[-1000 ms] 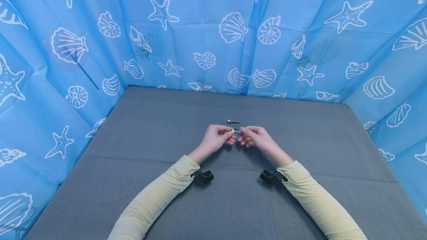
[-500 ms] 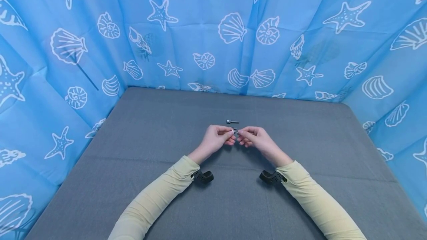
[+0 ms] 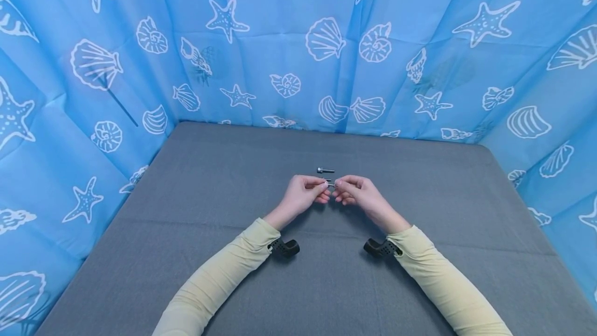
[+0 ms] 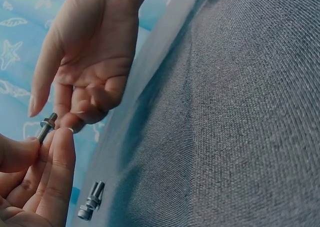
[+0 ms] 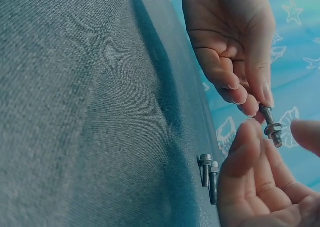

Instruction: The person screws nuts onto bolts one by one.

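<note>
My left hand (image 3: 306, 192) pinches a small metal bolt (image 5: 270, 115) by its head end, between thumb and fingertips. A nut (image 5: 273, 129) sits on the thread near the bolt's free end, which points toward my right hand (image 3: 360, 193). In the right wrist view, the right thumb (image 5: 306, 136) stands apart from the nut while the fingers lie close on its other side. From the left wrist view, the nut (image 4: 48, 122) and the bolt's tip show just beyond the left fingertips. Both hands are raised over the grey table (image 3: 326, 284).
Just beyond the hands, a larger bolt (image 3: 326, 170) lies on the table. Beside it is a second bolt (image 5: 214, 182), partly covered by the left hand in the head view. A blue shell-print curtain (image 3: 298, 51) stands behind the table.
My right fingertips came in over the bolt's free end, then drew slightly back to the right. The left hand keeps its pinch and has hardly moved. The bolts on the table stay put.
</note>
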Motion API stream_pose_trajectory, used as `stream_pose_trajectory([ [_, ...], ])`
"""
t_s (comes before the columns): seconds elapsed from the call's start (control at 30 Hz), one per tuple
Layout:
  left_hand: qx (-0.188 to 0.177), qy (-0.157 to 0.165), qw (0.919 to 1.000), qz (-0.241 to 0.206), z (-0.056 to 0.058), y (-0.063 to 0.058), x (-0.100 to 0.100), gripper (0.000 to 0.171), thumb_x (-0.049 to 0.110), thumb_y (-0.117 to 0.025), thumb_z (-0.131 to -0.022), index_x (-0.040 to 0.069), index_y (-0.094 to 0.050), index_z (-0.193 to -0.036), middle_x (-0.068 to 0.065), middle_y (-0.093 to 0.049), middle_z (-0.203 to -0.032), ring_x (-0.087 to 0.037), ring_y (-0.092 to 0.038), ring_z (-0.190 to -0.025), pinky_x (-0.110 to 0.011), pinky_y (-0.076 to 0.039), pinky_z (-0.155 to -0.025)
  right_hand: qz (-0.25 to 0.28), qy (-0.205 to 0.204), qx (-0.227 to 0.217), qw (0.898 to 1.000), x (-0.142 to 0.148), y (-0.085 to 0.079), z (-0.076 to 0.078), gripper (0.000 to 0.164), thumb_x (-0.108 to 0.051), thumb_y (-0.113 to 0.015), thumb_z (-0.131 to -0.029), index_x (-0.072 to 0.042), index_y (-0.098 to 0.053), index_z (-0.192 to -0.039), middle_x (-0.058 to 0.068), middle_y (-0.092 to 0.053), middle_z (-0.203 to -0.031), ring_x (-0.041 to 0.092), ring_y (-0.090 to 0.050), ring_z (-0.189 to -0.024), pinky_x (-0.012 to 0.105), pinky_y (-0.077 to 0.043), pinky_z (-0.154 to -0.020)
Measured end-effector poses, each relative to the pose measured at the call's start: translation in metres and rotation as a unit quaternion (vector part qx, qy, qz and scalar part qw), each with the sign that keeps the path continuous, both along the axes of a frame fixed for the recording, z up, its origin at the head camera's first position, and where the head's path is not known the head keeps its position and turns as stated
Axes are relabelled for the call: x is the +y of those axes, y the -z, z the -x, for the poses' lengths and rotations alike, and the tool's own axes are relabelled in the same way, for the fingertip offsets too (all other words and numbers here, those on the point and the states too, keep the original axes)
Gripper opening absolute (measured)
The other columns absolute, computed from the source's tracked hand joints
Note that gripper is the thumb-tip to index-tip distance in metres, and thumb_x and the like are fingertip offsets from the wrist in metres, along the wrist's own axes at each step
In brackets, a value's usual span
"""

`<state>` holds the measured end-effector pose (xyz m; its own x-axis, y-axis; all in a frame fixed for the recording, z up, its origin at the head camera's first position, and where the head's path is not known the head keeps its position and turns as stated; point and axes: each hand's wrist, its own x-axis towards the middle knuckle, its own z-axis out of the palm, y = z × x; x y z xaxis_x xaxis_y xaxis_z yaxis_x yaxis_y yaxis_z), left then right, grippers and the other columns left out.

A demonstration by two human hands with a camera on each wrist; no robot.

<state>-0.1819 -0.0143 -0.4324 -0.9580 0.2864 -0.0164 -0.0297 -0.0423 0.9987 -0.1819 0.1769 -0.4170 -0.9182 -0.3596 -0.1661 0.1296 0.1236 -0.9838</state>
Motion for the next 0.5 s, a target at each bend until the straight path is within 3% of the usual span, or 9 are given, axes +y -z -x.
stream_pose_trajectory([
  [0.17,-0.001,-0.006,1.0,0.001,-0.0013,0.0003,-0.0009,0.023,0.003,-0.061,-0.093,-0.012,-0.065,-0.109,-0.02,-0.07,-0.084,-0.016,-0.068,-0.065,-0.031,-0.06,-0.066,0.002,0.004,0.017,1.0,-0.0002,0.0004,0.0,0.034,-0.01,-0.063,-0.094,0.011,-0.053,-0.119,0.01,-0.068,-0.096,0.017,-0.066,-0.084,0.04,-0.057,-0.079],
  [0.5,-0.005,0.003,0.9999,0.012,-0.0026,-0.0003,-0.0029,0.02,0.002,-0.059,-0.094,-0.012,-0.065,-0.107,-0.023,-0.069,-0.085,-0.016,-0.068,-0.066,-0.032,-0.06,-0.066,-0.008,0.004,0.019,1.0,-0.0025,-0.0003,0.0007,0.033,-0.016,-0.059,-0.097,0.012,-0.056,-0.115,0.014,-0.068,-0.092,0.015,-0.065,-0.078,0.031,-0.057,-0.068],
])
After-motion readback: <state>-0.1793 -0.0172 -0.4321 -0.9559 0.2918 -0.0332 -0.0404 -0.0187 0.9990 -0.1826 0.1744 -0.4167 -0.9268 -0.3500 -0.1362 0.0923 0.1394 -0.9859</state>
